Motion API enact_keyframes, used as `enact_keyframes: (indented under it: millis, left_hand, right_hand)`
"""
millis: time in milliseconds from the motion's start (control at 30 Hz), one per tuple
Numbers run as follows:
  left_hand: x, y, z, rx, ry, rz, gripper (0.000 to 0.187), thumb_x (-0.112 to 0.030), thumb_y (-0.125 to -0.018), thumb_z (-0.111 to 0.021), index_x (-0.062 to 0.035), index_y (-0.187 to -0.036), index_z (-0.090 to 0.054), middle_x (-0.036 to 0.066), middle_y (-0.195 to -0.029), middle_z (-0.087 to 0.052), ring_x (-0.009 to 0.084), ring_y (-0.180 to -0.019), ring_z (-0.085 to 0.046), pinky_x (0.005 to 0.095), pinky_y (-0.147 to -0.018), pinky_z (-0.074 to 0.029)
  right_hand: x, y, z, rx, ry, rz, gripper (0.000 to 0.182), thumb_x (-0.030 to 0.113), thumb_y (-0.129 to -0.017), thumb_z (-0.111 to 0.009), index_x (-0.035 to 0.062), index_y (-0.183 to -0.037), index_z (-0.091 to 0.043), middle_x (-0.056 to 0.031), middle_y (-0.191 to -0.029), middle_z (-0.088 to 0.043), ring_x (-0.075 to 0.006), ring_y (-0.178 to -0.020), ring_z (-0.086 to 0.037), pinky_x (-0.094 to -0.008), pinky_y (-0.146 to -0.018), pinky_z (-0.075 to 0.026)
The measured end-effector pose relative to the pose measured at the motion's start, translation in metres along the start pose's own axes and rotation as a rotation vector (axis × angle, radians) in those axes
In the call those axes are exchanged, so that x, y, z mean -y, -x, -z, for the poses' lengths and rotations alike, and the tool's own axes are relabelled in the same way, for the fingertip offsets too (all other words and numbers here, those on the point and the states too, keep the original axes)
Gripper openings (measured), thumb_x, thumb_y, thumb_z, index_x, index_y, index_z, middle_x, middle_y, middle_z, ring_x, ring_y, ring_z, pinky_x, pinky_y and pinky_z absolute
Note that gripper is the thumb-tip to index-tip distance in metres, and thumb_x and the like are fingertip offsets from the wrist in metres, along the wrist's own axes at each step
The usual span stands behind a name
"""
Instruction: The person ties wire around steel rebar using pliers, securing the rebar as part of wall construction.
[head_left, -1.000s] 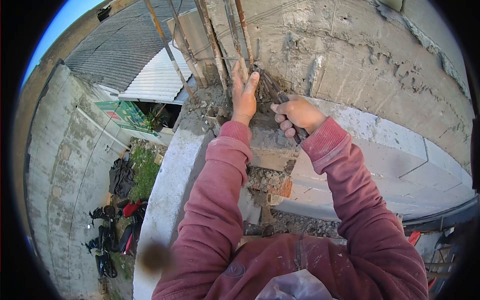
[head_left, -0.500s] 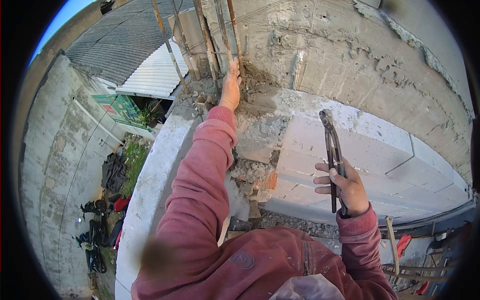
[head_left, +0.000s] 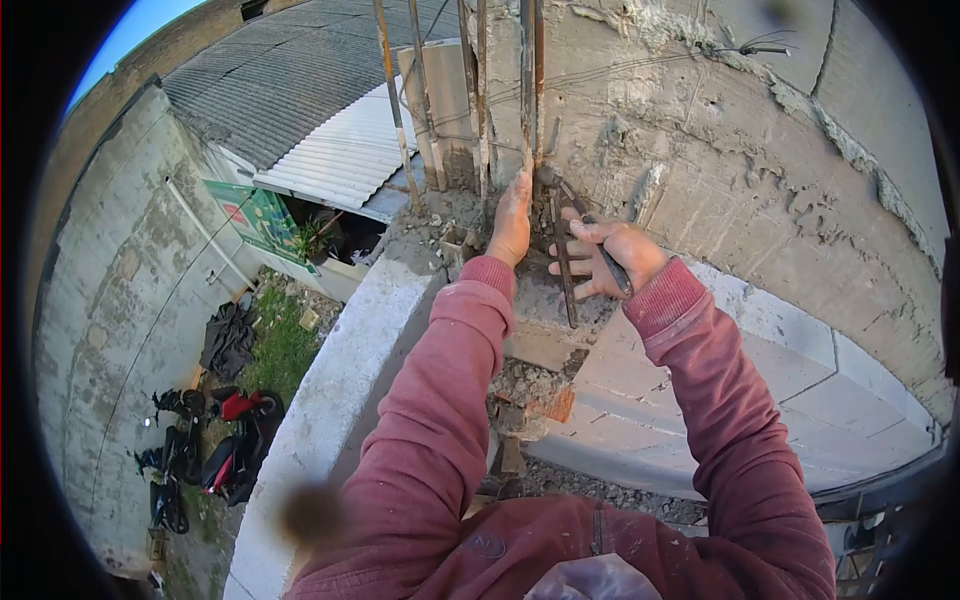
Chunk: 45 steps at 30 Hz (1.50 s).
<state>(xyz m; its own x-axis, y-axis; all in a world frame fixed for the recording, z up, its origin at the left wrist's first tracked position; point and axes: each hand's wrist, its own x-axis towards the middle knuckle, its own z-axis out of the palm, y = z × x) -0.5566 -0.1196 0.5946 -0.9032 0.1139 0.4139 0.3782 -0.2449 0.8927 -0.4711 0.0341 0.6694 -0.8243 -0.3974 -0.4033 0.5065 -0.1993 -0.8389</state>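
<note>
My left hand (head_left: 511, 218) reaches up to the base of the rusty rebar (head_left: 528, 90). Seen edge-on, its fingers are stretched out along the bars; whether they touch a wire there is hidden. In my right hand (head_left: 622, 255) are dark metal pincers (head_left: 563, 250), their two handles spread apart. One handle lies in the palm, while the other passes in front of the extended fingers. The head of the pincers is beside a bar, just right of my left fingertips. Rough mortar (head_left: 540, 290) surrounds the bar bases.
White block walls (head_left: 370, 330) run below and to the right (head_left: 720, 360). A rough cement wall (head_left: 720, 160) rises behind. Thinner rods (head_left: 397, 100) stand at left. Far below, motorcycles (head_left: 240, 440) are parked near a grey wall (head_left: 110, 300). Loose wires stick out from the upper wall.
My right hand has brought the pincers up and left to the rebar, and their handles have spread. My left hand stays by the bars. The view has shifted.
</note>
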Motion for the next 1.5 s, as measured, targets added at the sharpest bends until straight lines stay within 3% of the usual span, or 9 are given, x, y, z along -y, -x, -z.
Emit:
enact_keyframes:
  millis: [100,300,467,633,867,967,1267,1400,1500]
  left_hand:
    - [0.011,-0.004,0.005,-0.015,-0.06,-0.008,0.084,-0.071,-0.086,-0.026,-0.0101,-0.143,-0.028,0.012,-0.146,-0.028,0.0262,-0.134,-0.026,0.0408,-0.109,-0.019]
    - [0.008,-0.005,0.0,-0.158,-0.351,-0.179,0.089,-0.071,-0.087,-0.023,-0.0002,-0.141,-0.025,0.02,-0.143,-0.03,0.0323,-0.133,-0.027,0.0395,-0.109,-0.019]
    - [0.009,0.0,-0.004,-0.182,-0.382,-0.214,0.091,-0.071,-0.086,-0.023,0.0009,-0.142,-0.022,0.021,-0.143,-0.028,0.0327,-0.133,-0.026,0.0394,-0.109,-0.018]
    - [0.009,-0.003,0.003,-0.19,-0.173,-0.181,0.091,-0.072,-0.086,-0.024,-0.0001,-0.143,-0.02,0.02,-0.145,-0.026,0.0316,-0.134,-0.024,0.0396,-0.11,-0.016]
    - [0.016,-0.009,0.001,-0.206,-0.058,-0.158,0.093,-0.073,-0.085,-0.025,-0.0016,-0.144,-0.016,0.019,-0.147,-0.022,0.0301,-0.136,-0.021,0.0398,-0.111,-0.015]
    - [0.023,-0.009,0.005,-0.216,-0.019,-0.128,0.093,-0.073,-0.085,-0.026,-0.0022,-0.144,-0.015,0.019,-0.147,-0.02,0.0294,-0.137,-0.02,0.0399,-0.111,-0.014]
    - [0.014,-0.009,0.003,-0.194,0.035,-0.15,0.092,-0.073,-0.085,-0.024,-0.0026,-0.144,-0.015,0.018,-0.148,-0.02,0.0284,-0.136,-0.021,0.0401,-0.111,-0.014]
    - [0.01,-0.007,-0.001,-0.179,0.029,-0.156,0.09,-0.072,-0.086,-0.022,-0.0026,-0.143,-0.018,0.017,-0.146,-0.022,0.0275,-0.135,-0.023,0.0393,-0.111,-0.016]
    - [0.008,-0.006,-0.001,-0.166,0.043,-0.158,0.088,-0.071,-0.087,-0.021,-0.0027,-0.143,-0.02,0.017,-0.146,-0.023,0.0268,-0.135,-0.024,0.0387,-0.11,-0.018]
  right_hand:
    - [0.004,-0.005,0.001,0.01,0.037,-0.018,0.029,0.02,-0.095,-0.048,0.0169,-0.123,-0.043,-0.0109,-0.112,-0.048,-0.0334,-0.103,-0.05,-0.0647,-0.086,-0.038]
    - [0.003,-0.013,0.0,0.008,-0.012,0.06,0.011,0.018,-0.095,-0.047,0.0101,-0.103,-0.045,-0.0062,-0.085,-0.049,-0.0179,-0.068,-0.05,-0.0339,-0.056,-0.047]
    - [0.004,-0.02,0.001,0.062,0.06,0.0,0.013,0.015,-0.094,-0.046,0.0067,-0.085,-0.045,0.0012,-0.069,-0.039,-0.0073,-0.053,-0.033,-0.0212,-0.043,-0.03]
    - [-0.037,-0.01,-0.024,0.021,-0.171,0.135,0.014,0.014,-0.091,-0.051,0.0084,-0.08,-0.044,0.003,-0.067,-0.037,-0.005,-0.052,-0.032,-0.0191,-0.041,-0.027]
    - [0.009,-0.052,-0.018,0.121,-0.057,-0.04,0.012,0.012,-0.089,-0.053,0.0093,-0.082,-0.043,0.0034,-0.068,-0.037,-0.0041,-0.051,-0.032,-0.0184,-0.041,-0.027]
    - [-0.033,-0.003,-0.012,0.037,-0.139,0.112,0.013,0.011,-0.086,-0.054,0.01,-0.079,-0.043,0.0038,-0.066,-0.037,-0.0048,-0.05,-0.032,-0.0198,-0.042,-0.027]
    - [0.009,-0.031,0.0,0.05,0.178,0.032,0.012,0.012,-0.085,-0.056,0.0085,-0.082,-0.045,0.0034,-0.066,-0.037,-0.0048,-0.049,-0.033,-0.0208,-0.04,-0.026]
    - [0.035,-0.033,-0.003,0.087,0.516,0.062,0.017,0.017,-0.086,-0.058,0.0022,-0.089,-0.048,-0.0054,-0.073,-0.054,-0.0113,-0.052,-0.051,-0.0249,-0.045,-0.045]
    - [0.023,-0.019,0.008,0.122,0.391,0.075,0.046,0.021,-0.087,-0.058,-0.0036,-0.122,-0.04,-0.017,-0.1,-0.06,-0.0193,-0.072,-0.062,-0.0298,-0.059,-0.054]
